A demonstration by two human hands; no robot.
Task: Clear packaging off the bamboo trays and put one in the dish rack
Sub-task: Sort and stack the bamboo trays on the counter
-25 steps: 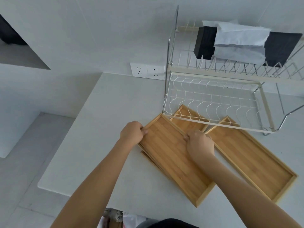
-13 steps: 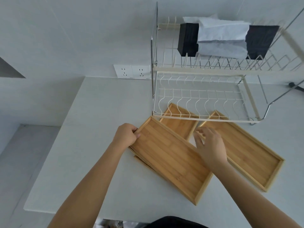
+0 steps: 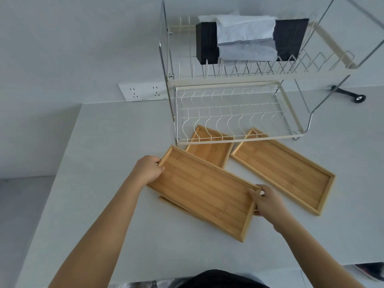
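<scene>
Three bamboo trays lie on the white table below a two-tier wire dish rack [image 3: 239, 140]. My left hand [image 3: 148, 169] grips the far-left corner of the nearest bamboo tray [image 3: 203, 190], and my right hand [image 3: 268, 201] holds its right long edge. This tray sits tilted on top of another piece of bamboo [image 3: 170, 203], whose edge peeks out below it. A second tray [image 3: 209, 150] lies partly under the rack's lower tier. The third tray [image 3: 284, 169] rests flat to the right.
The rack's upper tier holds black blocks [image 3: 206, 45] wrapped in white paper [image 3: 247, 37]. A double wall socket [image 3: 143, 91] sits left of the rack. A black-wheeled item [image 3: 351, 95] lies behind the rack. The table's left edge [image 3: 56, 171] drops to the floor.
My right hand has slid from the tray's far edge to its right long edge and taken hold. The tray has shifted slightly; my left hand keeps its grip.
</scene>
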